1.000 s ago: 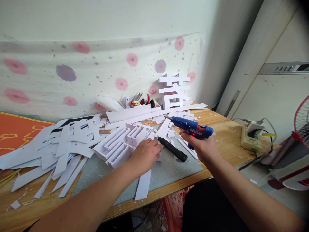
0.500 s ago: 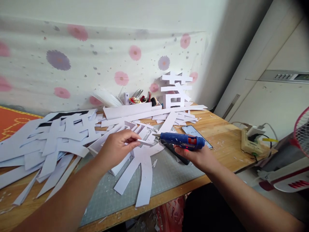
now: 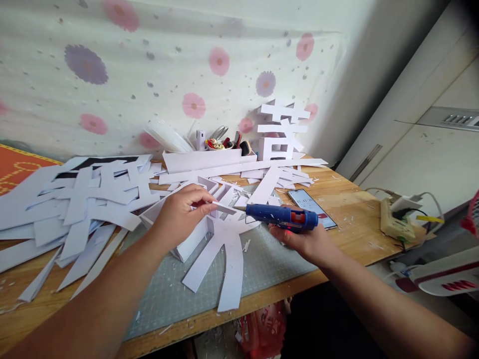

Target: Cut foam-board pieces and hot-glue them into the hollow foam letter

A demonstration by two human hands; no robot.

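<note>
My left hand point(image 3: 183, 209) pinches a small white paper strip point(image 3: 223, 209) above a white foam-board letter structure point(image 3: 194, 234) on the grey cutting mat point(image 3: 262, 259). In my right hand point(image 3: 303, 239) is a blue glue gun point(image 3: 280, 217), held level with its nozzle pointing left at the free end of the strip. Long flat white paper legs point(image 3: 232, 264) spread out from the structure toward the front edge of the table.
A phone point(image 3: 312, 202) lies on the wooden table point(image 3: 348, 219) behind the glue gun. Piles of white cut paper point(image 3: 82, 204) cover the left. A finished white character point(image 3: 280, 132) and a tool tray point(image 3: 204, 159) stand at the back. A power strip point(image 3: 396, 219) sits at right.
My left hand lifted a small strip off the pile and holds it up. My right hand swung the glue gun down and left until its nozzle met the strip. The view shifted slightly.
</note>
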